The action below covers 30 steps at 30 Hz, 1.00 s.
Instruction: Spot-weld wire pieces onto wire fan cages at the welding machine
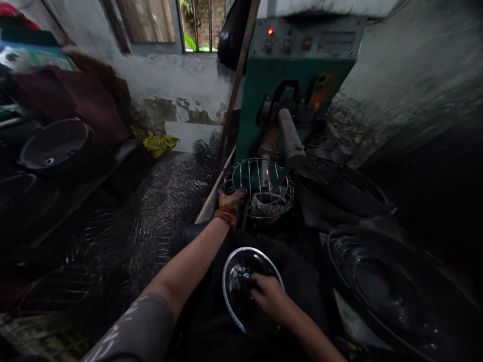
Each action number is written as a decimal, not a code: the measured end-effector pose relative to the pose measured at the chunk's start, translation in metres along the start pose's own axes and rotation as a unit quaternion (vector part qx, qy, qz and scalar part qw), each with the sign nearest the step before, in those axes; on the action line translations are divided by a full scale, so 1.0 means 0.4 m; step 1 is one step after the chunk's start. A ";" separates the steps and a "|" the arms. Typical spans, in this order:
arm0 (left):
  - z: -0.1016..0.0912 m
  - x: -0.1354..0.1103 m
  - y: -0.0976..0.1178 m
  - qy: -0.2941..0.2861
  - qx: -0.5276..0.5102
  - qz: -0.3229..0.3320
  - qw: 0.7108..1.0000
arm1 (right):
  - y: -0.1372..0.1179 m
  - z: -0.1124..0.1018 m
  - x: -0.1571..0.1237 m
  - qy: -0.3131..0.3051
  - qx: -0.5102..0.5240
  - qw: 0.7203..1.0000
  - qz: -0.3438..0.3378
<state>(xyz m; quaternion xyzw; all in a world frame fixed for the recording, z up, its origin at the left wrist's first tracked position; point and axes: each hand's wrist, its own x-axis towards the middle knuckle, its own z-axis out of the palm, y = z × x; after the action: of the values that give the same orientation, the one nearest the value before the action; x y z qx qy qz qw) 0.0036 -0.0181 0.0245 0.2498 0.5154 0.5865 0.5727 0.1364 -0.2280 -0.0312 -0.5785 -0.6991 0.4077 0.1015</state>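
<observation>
My left hand (231, 205), in a worn orange-brown glove, is closed on the left rim of a round wire basket (240, 172). The basket sits around the lower metal arm (265, 168) of a green machine, under its thicker upper arm (290, 133). On my lap rests a dark round bowl (237, 296) with a pale rim. Bare and curled, my right hand (269, 296) reaches into the bowl, its fingertips drawn together. Small shiny bits (245, 271) show near those fingers, too dim to name. Whether the fingers hold one cannot be made out.
The green machine (251, 100) has a lit red lamp on its panel. Many wire grids (162, 196) lie heaped on the left. Large dark basins (377, 281) stand at the right, and black buckets (56, 146) at the far left. A wooden strip (211, 203) runs beside the machine.
</observation>
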 end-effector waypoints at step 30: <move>0.032 -0.092 0.012 0.040 -0.007 -0.013 0.999 | -0.090 -0.210 0.239 0.429 0.331 0.840 0.034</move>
<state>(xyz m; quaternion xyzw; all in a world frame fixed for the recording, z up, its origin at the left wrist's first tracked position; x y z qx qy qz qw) 0.0209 -0.0474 0.0442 0.2159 0.5371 0.5922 0.5606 0.1323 -0.1047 0.0163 -0.6510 -0.3893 0.3291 0.5625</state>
